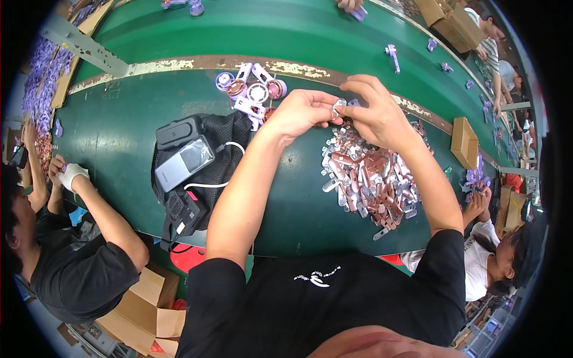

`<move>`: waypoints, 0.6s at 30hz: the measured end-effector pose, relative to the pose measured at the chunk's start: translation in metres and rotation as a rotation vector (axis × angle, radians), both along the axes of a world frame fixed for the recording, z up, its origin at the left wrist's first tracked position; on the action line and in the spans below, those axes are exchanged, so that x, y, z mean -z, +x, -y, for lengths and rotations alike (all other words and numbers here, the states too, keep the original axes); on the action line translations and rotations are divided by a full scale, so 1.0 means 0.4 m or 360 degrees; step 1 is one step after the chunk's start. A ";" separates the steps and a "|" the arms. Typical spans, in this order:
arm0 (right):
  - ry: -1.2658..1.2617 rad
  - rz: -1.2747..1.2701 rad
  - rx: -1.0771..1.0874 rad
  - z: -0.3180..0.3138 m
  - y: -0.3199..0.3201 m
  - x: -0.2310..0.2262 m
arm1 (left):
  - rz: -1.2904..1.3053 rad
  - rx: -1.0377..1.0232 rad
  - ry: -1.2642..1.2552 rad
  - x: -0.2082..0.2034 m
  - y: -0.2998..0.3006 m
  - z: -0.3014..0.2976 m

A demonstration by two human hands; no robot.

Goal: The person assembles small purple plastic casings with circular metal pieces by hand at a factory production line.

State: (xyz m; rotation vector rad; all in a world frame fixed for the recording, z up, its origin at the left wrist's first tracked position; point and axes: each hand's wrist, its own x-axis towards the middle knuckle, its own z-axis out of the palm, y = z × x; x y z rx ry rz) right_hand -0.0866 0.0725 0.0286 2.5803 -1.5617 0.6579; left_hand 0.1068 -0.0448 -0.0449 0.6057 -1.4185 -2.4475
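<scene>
Above the pile, my left hand (pixel 304 113) pinches a small clear, shiny part (pixel 338 106) between thumb and fingers. My right hand (pixel 377 114) meets it from the other side, fingers bent around the same part. A bit of light purple shows by the right fingertips; its kind is hidden. Just below the hands spreads a heap of brown and clear elongated plastic pieces (pixel 376 185), with small clear bits at its far end. Left of my left hand, several purple-and-white assemblies with round ends (pixel 258 92) lie grouped together.
A black mesh bag (pixel 230 128) carries a grey power bank (pixel 185 162) with a white cable. Beyond the metal rail, a green conveyor (pixel 239 30) bears scattered purple parts. A small cardboard box (pixel 464 142) stands right. Co-workers sit on both sides; an open carton (pixel 140 310) is lower left.
</scene>
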 end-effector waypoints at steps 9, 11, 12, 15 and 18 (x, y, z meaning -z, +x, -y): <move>0.0249 0.0327 0.0066 -0.018 -0.034 0.015 | -0.0022 0.0025 -0.0067 -0.007 -0.004 -0.005; 0.0641 0.0678 0.0176 -0.020 -0.042 0.012 | -0.0039 -0.0023 -0.0116 -0.002 -0.006 -0.007; 0.0675 0.0745 0.0196 -0.015 -0.045 0.004 | -0.0034 -0.0027 -0.0116 0.003 -0.007 -0.008; 0.0563 0.1139 0.0410 0.027 -0.097 -0.014 | -0.0003 -0.0131 -0.0162 0.005 -0.015 -0.012; 0.0106 0.0544 0.0975 0.101 -0.244 -0.033 | -0.0001 -0.0208 -0.0048 -0.010 -0.020 -0.020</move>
